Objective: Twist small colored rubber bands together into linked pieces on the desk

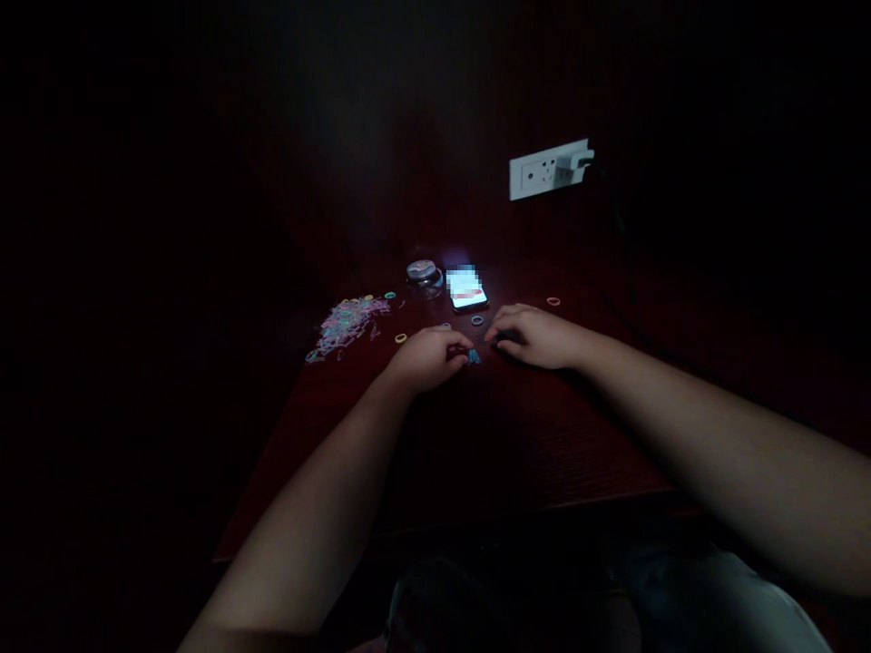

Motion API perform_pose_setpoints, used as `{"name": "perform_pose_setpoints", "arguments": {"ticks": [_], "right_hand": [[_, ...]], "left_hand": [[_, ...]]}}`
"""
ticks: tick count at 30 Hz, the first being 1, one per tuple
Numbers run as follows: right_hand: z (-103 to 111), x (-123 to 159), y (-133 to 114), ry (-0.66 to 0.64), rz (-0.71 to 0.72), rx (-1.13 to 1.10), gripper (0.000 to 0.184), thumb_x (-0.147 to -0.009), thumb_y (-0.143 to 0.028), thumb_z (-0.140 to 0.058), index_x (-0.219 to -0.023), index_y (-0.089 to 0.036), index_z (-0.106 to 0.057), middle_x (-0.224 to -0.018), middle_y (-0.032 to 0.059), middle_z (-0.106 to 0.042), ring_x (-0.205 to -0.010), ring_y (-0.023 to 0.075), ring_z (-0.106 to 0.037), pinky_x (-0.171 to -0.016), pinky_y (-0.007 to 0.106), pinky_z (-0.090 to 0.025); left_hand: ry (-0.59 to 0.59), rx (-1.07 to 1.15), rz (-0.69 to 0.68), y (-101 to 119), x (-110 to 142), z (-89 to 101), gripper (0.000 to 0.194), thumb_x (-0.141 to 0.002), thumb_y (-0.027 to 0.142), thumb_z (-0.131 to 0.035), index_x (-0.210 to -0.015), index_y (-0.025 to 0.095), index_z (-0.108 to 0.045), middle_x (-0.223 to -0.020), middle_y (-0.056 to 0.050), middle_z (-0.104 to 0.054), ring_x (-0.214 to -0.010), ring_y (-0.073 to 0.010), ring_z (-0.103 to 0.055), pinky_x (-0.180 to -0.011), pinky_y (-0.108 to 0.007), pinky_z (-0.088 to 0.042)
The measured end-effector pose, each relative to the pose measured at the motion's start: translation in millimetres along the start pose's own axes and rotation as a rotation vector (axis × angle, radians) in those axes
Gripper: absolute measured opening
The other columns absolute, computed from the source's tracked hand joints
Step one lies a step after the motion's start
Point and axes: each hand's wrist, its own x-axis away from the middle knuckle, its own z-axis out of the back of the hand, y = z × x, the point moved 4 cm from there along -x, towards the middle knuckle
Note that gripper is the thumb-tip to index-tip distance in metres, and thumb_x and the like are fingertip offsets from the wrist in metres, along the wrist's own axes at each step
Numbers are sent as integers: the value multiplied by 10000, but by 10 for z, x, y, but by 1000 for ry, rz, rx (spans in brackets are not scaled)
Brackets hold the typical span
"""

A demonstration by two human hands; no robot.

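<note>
On the dark reddish table (517, 426), a small clump of blue elastic hair bands (474, 357) sits at the fingertips of my left hand (430, 357). Its thumb and index finger are bent around the clump's near side. My right hand (529, 336) hovers or rests just to the right, fingers bent but apart, with nothing visible in them. A single bluish band (477, 320) lies beyond, between the hands. One yellow band (401, 338) is left of my left hand, and a purplish band (446, 326) is partly hidden behind it.
A heap of mixed-colour bands (347, 324) spreads at the table's left. Behind stand a clear lidded jar (425, 280) and a lit phone (466, 287). An orange-pink band (553, 301) lies at right. A wall socket (544, 172) holds a plug with a dark cable.
</note>
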Motion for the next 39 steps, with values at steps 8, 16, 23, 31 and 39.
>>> {"name": "perform_pose_setpoints", "arguments": {"ticks": [8,16,23,31,39], "right_hand": [[-80,-2,-97,-112,162,-99,211,-818,-130,-570,-940,-199,-729,-1036,54,-684,-986,187,-612,-953,362,-449],[-81,12,-129,-144,161,-87,270,-797,-101,-556,-965,-215,-734,-1125,42,-689,-1059,194,-609,-996,374,-429],[-113,4,-117,-134,145,-61,360,-810,-50,-486,-999,-236,-730,-1156,13,-691,-1087,183,-604,-1008,386,-421],[-106,18,-127,-163,145,-43,370,-809,-71,-507,-1058,-242,-720,-1181,33,-677,-1115,196,-591,-1026,407,-409],[-80,23,-125,-144,161,-63,357,-810,-64,-498,-1033,-227,-725,-1164,35,-686,-1100,186,-606,-1025,383,-427]], "left_hand": [[6,5,15,-2,-16,3,189,-812,236,-626,-976,221,-720,-901,-20,-700,-814,-153,-629,-745,-283,-485],[21,42,49,3,9,24,152,-796,239,-653,-930,220,-722,-881,-12,-702,-783,-140,-631,-713,-268,-473],[13,36,29,9,-24,-21,143,-815,273,-647,-925,218,-720,-873,-11,-711,-786,-146,-638,-708,-270,-478],[15,73,38,-15,-41,-54,145,-819,291,-637,-908,212,-720,-866,-17,-699,-756,-133,-629,-706,-262,-470],[42,70,57,-37,-9,15,152,-791,272,-649,-909,212,-723,-892,-24,-696,-778,-139,-626,-715,-270,-476]]}}
